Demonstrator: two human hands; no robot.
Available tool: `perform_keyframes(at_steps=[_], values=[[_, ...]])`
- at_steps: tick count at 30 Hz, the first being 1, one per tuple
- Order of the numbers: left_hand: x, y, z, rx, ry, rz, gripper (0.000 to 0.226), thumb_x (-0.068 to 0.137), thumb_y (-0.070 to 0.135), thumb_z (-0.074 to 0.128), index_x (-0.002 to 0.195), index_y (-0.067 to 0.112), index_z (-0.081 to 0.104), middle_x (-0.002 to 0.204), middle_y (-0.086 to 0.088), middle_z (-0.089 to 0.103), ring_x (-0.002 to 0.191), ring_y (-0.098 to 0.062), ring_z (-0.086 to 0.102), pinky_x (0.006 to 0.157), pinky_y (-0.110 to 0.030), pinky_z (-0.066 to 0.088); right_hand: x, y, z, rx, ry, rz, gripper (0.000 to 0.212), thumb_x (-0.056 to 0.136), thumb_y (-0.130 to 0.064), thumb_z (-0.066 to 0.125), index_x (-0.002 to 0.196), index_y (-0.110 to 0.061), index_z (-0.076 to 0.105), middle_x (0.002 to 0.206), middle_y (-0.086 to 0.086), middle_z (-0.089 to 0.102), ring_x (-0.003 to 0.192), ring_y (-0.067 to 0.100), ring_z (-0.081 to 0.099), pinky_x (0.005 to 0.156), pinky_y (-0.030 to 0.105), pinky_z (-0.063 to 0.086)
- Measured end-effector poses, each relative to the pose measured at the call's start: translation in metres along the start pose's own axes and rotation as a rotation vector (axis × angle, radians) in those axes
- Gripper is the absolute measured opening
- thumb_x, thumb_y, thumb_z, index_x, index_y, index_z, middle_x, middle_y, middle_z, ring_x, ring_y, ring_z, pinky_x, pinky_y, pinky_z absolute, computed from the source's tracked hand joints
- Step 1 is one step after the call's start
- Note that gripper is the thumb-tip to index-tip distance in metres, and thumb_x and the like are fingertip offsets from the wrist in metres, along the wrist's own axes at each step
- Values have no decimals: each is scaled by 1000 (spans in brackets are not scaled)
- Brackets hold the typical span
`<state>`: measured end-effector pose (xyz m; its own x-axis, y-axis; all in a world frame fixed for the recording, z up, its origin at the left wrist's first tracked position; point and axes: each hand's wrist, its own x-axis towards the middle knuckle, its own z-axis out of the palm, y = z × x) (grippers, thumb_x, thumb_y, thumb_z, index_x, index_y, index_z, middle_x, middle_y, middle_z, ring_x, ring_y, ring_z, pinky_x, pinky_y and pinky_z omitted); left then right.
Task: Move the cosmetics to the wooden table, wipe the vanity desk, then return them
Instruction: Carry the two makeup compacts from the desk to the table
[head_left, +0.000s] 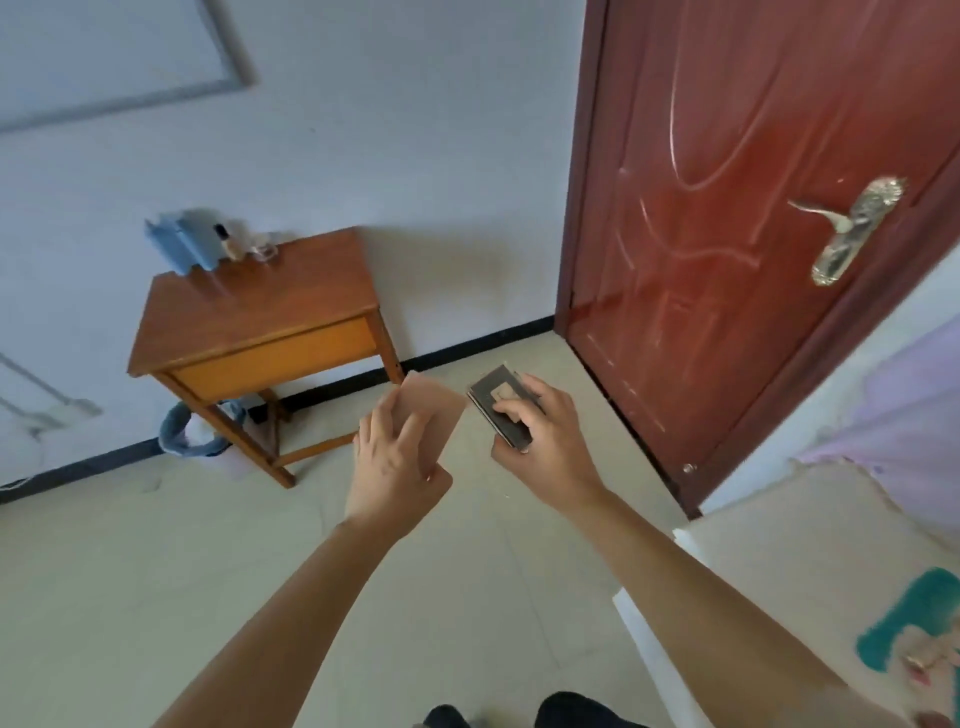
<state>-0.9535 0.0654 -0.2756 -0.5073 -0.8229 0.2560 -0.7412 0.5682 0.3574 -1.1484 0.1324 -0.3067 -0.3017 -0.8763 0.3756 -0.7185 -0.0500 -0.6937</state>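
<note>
Two grips: left grip (397, 462) holds pink palette (437, 410); right grip (543, 441) holds dark palette (491, 397).
Wooden surface (270, 312): at ten o'clock from both, left grip nearer.

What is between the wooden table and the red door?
Nothing stands there. The head view shows only white wall, black baseboard and bare floor between wooden table and door.

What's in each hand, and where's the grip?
Left hand: pink flat case, by its near end. Right hand: dark flat case, by its near half, thumb on top.
</note>
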Motion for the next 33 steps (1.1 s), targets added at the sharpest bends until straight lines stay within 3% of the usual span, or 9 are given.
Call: perform_keyframes(at_steps=[5,9,14,20,22,26,33], values=[[31,-94,-40,1,89,-139,66,67,16,77,125,17,47,149,-9,25,130,-35,24,101,-55,38,74,-39,68,34,-37,-78,41,77,-18,76,117,-18,66,143,0,45,131,19,35,100,27,40],[58,-150,-46,-8,119,-223,68,67,16,78,126,18,47,149,-9,26,130,-33,26,101,-56,40,127,-41,119,85,-42,-60,41,76,-15,79,116,-16,68,142,-2,44,127,8,32,97,15,31],[118,-218,-43,-22,147,-304,67,69,17,79,128,20,49,150,-4,21,131,-33,25,100,-55,42,208,-33,190,128,-73,-87,39,76,-15,78,114,-17,68,142,1,47,129,19,38,100,24,36],[237,-291,-43,-9,146,-432,67,72,22,78,131,29,46,153,2,17,134,-28,21,102,-52,42,333,-18,267,159,-148,-100,42,75,-15,79,115,-15,68,143,3,46,126,15,37,96,1,23],[275,-311,-48,-24,150,-460,66,74,22,78,132,27,46,154,0,17,135,-27,20,103,-52,40,377,-18,285,166,-180,-111,41,76,-15,79,116,-14,68,143,4,46,128,15,37,99,5,27],[338,-352,-60,-11,179,-496,67,72,22,78,132,26,48,153,-3,20,136,-28,22,104,-49,38,461,-26,323,156,-206,-197,39,75,-22,76,113,-16,68,140,7,50,126,24,43,100,39,46],[395,-447,-64,-17,178,-591,70,72,27,79,134,28,46,153,-3,20,137,-27,23,103,-48,40,552,-48,405,53,-278,-265,42,75,-34,74,113,-20,65,136,6,57,122,28,51,99,46,43]])
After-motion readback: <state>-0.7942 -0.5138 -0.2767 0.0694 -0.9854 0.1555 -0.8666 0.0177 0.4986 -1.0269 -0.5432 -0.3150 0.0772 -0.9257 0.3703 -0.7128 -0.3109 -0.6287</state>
